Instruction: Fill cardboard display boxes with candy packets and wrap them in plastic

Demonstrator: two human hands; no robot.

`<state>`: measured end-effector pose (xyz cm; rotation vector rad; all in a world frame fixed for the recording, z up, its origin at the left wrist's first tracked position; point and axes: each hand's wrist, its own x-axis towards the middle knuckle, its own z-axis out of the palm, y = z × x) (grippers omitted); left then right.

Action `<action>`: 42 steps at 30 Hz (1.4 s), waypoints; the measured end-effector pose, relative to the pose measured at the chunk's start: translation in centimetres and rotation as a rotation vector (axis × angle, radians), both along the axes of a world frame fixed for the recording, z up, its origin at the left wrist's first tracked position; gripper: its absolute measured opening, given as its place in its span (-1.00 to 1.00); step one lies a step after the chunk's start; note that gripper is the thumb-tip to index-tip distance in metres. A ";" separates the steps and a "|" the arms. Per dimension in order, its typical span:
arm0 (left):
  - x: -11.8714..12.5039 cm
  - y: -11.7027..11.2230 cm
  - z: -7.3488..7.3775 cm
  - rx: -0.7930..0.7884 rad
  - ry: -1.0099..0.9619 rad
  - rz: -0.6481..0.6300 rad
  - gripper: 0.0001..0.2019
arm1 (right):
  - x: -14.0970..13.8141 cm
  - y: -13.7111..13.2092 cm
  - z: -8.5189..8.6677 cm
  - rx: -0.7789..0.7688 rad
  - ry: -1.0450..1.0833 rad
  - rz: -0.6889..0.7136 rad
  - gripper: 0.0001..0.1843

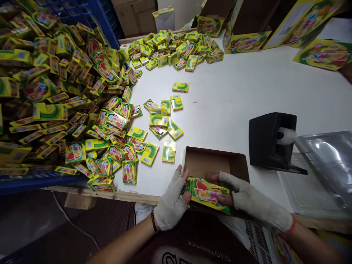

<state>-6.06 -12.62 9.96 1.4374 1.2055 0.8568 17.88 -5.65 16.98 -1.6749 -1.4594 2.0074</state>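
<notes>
Left hand, right hand grip pack row by ends; row at near side of open carton, by front edge of table; tape dispenser right of carton.

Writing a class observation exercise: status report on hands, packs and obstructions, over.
Right hand gripping packs, left hand at their left end. Packs at near side of open box. Black tape dispenser just right of box, apart from both hands.
</notes>
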 end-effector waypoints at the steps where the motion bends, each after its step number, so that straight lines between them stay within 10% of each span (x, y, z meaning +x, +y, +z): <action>1: -0.2 0.0 0.0 0.021 0.003 0.005 -0.37 | 0.5 0.2 0.2 -0.031 0.008 -0.001 -0.23; 14: -0.8 0.7 0.4 0.169 0.127 0.077 -0.29 | -1.0 -0.1 -1.6 -0.028 -0.028 -0.018 -0.14; 19: -1.2 3.1 2.7 0.558 0.401 -0.180 0.01 | -1.5 -0.2 -1.8 0.078 -0.034 -0.027 -0.10; 29: -0.4 7.3 6.8 0.398 0.806 -0.625 0.04 | -1.1 -0.9 -1.7 0.075 -0.034 0.037 -0.02; 37: -2.6 7.6 6.5 0.318 0.483 -0.611 -0.17 | 1.7 0.1 5.1 0.073 -0.131 0.001 -0.15; 42: -3.1 7.1 6.5 0.264 0.135 -0.295 -0.47 | -1.4 -0.2 2.7 0.094 -0.043 0.091 -0.39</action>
